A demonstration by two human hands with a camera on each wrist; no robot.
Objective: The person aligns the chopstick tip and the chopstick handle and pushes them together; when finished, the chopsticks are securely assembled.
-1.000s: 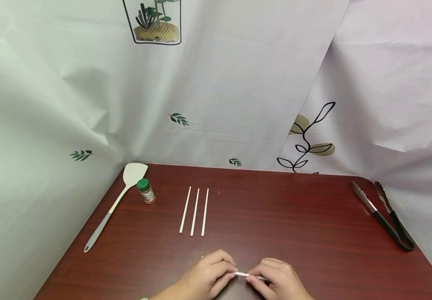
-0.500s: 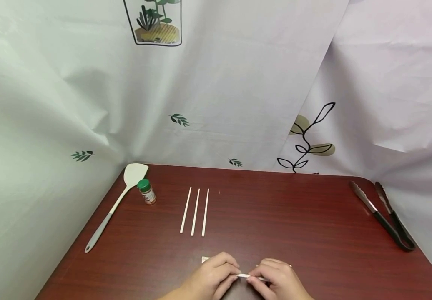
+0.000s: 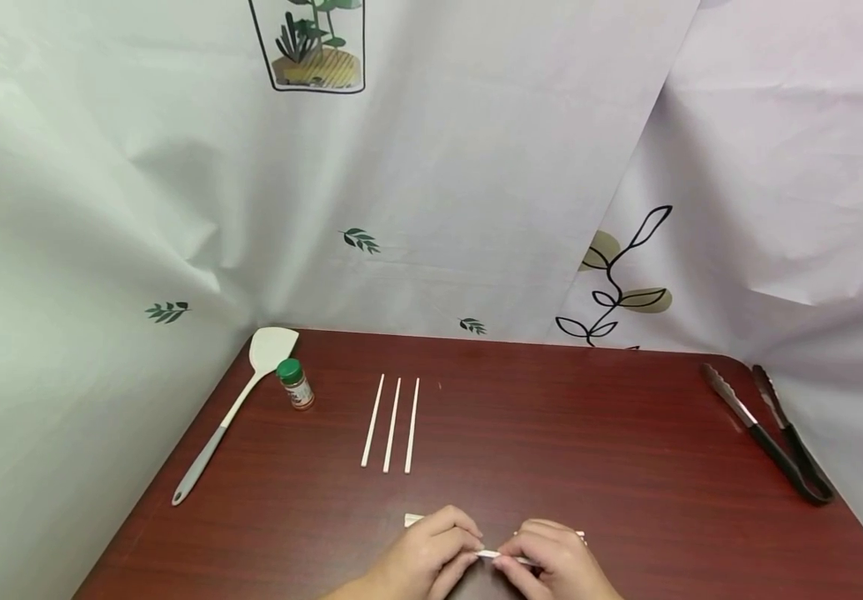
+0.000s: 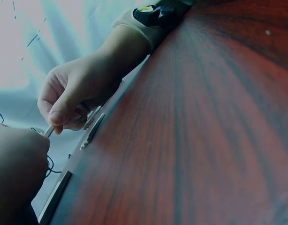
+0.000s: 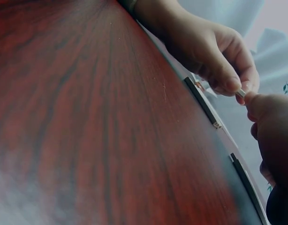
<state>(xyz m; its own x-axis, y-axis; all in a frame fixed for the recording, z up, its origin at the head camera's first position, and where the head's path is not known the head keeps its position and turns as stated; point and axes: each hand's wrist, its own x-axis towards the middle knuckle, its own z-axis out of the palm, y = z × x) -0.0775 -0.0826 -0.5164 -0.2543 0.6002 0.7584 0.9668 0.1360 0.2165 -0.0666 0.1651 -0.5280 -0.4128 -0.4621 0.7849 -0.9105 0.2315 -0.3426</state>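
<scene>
left hand [image 3: 428, 557] and right hand [image 3: 561, 560] both pinch one white stick [image 3: 487, 553]. likely step: snapping it; next move probably wants firm, opposed bending.

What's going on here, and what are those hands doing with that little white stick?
A person's left hand and right hand are both pinching one thin white stick at the near side of the table. Pale pieces lie close by, partly hidden by the hands. Three more white sticks lie side by side farther back, apart from each other. A spatula and green-lidded jar are off to the left, tongs to the right.
</scene>
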